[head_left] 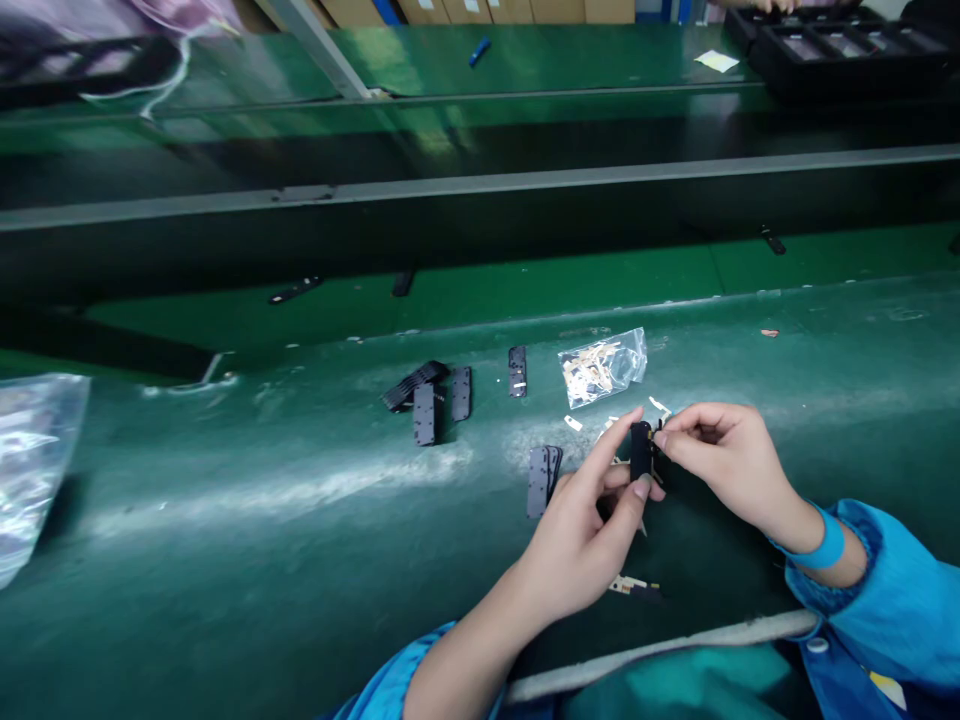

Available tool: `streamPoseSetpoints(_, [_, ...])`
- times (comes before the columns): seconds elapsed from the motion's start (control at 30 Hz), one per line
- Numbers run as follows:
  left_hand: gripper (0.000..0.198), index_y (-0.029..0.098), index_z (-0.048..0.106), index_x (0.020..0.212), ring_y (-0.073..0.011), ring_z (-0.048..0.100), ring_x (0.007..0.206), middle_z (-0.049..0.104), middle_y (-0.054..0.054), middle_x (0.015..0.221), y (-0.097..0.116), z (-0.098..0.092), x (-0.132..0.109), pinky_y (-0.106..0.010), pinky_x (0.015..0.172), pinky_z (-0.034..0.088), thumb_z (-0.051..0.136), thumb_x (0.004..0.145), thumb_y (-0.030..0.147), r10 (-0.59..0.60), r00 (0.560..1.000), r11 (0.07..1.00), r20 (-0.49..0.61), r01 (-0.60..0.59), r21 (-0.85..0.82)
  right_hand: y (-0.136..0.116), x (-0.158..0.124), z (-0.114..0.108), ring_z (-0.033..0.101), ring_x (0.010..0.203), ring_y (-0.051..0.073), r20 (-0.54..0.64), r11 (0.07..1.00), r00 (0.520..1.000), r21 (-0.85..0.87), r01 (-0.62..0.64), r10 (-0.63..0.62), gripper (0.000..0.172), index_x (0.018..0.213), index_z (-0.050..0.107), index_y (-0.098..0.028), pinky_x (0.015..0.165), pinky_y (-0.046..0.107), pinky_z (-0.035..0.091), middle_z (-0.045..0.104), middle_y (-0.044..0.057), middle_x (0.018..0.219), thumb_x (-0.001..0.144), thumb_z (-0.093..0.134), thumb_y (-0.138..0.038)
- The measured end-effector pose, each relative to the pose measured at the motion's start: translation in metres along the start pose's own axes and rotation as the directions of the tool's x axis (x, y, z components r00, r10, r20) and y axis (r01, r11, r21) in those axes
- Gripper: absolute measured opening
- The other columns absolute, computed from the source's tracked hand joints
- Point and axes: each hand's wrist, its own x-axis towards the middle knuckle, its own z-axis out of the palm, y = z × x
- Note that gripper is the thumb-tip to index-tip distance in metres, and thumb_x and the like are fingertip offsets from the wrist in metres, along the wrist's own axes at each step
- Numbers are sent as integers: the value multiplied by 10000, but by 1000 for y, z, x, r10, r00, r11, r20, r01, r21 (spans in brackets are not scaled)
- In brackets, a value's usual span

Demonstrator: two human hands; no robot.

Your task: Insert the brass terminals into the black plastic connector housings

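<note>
My left hand (585, 530) pinches a small black plastic piece (640, 450) upright between thumb and fingers, just above the green bench top. My right hand (720, 455) is closed in a pinch against the piece's right edge, on something too small to make out. A short stack of similar black pieces (541, 480) lies just left of my left hand. A clear bag of small gold-coloured parts (600, 368) lies behind my hands. A small gold and black part (634, 587) lies on the bench under my left wrist.
More black pieces (427, 395) lie in a loose pile to the left, one single piece (517, 370) beside them. A crumpled clear bag (30, 460) sits at the left edge. A dark conveyor channel (480, 215) runs behind; black trays (847, 45) stand far right.
</note>
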Motion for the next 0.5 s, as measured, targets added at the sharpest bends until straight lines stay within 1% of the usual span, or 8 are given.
streamPoseSetpoints(0.3, [613, 260, 290, 1615, -133, 609, 618, 741, -33, 878, 2, 0, 0, -251, 545, 439, 482, 1033, 278, 4, 1000, 999, 1, -4, 40, -1, -2, 0, 581, 561, 153, 9, 1000, 1000, 22, -10, 10, 172, 673, 746, -189, 512, 269, 441, 709, 42, 646, 741, 762, -346])
streamPoseSetpoints(0.5, [610, 242, 290, 1615, -137, 615, 619, 747, -43, 873, 2, 1, 1, -257, 548, 442, 478, 1037, 280, 8, 1000, 998, -3, -8, 55, 1, -2, 0, 573, 569, 148, 2, 1000, 1000, 3, 2, -2, 156, 684, 750, -187, 511, 265, 426, 717, 46, 670, 749, 760, -328])
